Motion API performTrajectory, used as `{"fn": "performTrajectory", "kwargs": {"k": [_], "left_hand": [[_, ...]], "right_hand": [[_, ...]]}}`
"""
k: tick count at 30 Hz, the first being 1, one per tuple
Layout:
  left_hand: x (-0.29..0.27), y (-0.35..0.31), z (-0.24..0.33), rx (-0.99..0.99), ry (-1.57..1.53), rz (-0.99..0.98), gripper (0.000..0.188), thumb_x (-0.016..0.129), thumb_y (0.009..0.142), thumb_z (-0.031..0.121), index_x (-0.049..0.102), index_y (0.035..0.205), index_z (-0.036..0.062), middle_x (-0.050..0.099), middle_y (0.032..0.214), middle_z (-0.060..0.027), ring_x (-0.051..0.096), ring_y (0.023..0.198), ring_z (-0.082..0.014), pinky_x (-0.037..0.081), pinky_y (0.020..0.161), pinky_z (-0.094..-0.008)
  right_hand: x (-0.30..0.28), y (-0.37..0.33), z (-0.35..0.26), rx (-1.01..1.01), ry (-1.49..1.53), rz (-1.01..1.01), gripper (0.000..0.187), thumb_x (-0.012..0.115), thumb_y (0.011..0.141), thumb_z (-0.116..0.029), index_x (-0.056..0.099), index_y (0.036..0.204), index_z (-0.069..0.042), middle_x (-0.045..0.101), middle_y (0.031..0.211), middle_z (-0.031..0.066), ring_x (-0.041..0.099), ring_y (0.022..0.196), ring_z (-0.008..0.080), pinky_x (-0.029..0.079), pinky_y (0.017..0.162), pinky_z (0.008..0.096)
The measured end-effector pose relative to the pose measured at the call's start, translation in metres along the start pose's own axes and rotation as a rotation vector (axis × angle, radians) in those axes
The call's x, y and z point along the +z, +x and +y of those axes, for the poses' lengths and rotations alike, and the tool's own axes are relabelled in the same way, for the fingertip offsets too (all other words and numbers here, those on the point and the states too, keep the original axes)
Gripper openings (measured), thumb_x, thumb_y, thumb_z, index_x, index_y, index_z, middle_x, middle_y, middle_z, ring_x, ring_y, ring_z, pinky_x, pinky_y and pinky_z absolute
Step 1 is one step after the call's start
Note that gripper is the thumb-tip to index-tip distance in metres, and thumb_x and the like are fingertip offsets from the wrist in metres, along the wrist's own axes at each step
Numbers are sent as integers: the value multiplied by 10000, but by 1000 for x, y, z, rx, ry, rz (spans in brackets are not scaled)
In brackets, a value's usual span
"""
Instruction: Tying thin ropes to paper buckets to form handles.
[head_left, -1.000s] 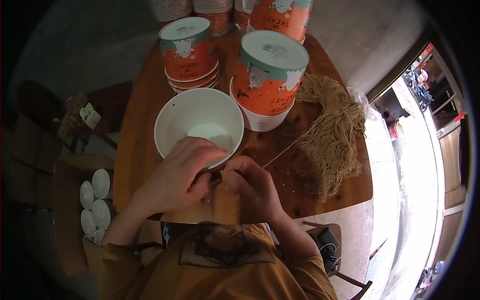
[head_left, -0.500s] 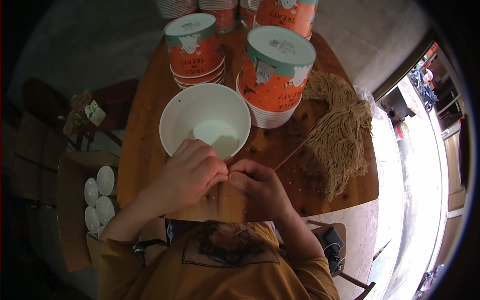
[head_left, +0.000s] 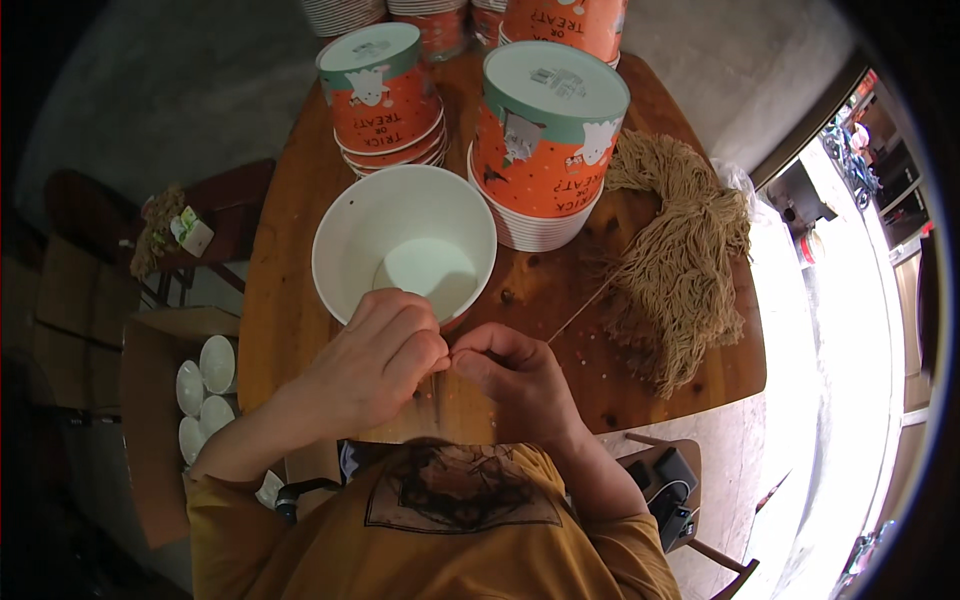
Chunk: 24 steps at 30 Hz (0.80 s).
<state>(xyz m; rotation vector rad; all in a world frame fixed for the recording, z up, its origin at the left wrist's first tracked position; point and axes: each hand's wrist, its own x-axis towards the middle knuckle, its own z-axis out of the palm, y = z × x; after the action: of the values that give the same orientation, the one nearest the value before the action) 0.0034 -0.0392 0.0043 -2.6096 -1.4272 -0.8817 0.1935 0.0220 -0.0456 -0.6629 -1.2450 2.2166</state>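
A white-lined paper bucket point(head_left: 400, 215) stands open side up on the table, a small hole near its rim. My left hand point(head_left: 380, 355) is closed in a pinch in front of the bucket's near rim, covering part of it. Fingertip to fingertip with it, my right hand point(head_left: 515, 375) also pinches. Between them they grip a thin tan cord point(head_left: 580, 312), which runs from behind my right hand to a thick tan bundle of cords point(head_left: 680, 260) on the right. My fingers hide most of the gripped end.
Upside-down stacks of orange-and-green printed buckets stand behind: one stack point(head_left: 545, 140) close right, another stack point(head_left: 385, 105) at left, more beyond. The wooden table point(head_left: 285, 290) ends near my waist. White buckets lie in a cardboard box point(head_left: 150, 430) at lower left; a chair point(head_left: 690, 455) stands at lower right.
My two hands stay pinched together before the bucket, with the fingertips shifted slightly. The whole view has moved a little; the bucket and cord bundle stay in place.
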Motion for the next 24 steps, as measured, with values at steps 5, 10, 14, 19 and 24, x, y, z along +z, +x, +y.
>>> {"fn": "performTrajectory", "kwargs": {"k": [5, 10, 14, 19, 24], "left_hand": [[-4, 0, 1, -47, -109, -31, 239, 683, 756, -2, 531, 934, 48, 534, 910, -86, 552, 933, -299, 430, 859, -398], [-5, 2, 0, -96, -184, -41, 228, 682, 791, -7, 535, 950, 65, 548, 946, -90, 559, 945, -305, 435, 858, -399], [-10, 9, 3, -332, -283, -21, 204, 666, 833, 22, 534, 986, 48, 567, 959, -110, 583, 913, -313, 479, 786, -399], [-11, 18, 0, -589, -414, -136, 249, 615, 891, 68, 558, 1124, 0, 624, 1007, -160, 641, 902, -322, 516, 749, -391], [-8, 19, -8, -559, -398, -230, 354, 571, 911, 91, 551, 1253, 2, 651, 1043, -188, 663, 898, -316, 515, 777, -375]], "right_hand": [[2, 0, -2, -43, -33, -6, 59, 642, 936, -72, 645, 965, -20, 614, 882, -47, 528, 843, 28, 446, 776, 206], [9, 1, 1, -120, -53, 53, 59, 621, 916, -39, 579, 876, -44, 529, 789, -72, 443, 711, -1, 394, 648, 186], [8, 6, 13, -330, -189, 200, 85, 613, 885, 7, 549, 867, -45, 525, 753, -75, 448, 664, 8, 393, 609, 184], [0, 19, 23, -599, -594, 394, 148, 638, 835, 22, 512, 870, -48, 521, 639, -19, 479, 589, 34, 441, 561, 213], [2, 33, 30, -530, -495, 469, 191, 667, 819, 8, 500, 889, -50, 532, 639, 15, 505, 586, 45, 459, 560, 223]]}}
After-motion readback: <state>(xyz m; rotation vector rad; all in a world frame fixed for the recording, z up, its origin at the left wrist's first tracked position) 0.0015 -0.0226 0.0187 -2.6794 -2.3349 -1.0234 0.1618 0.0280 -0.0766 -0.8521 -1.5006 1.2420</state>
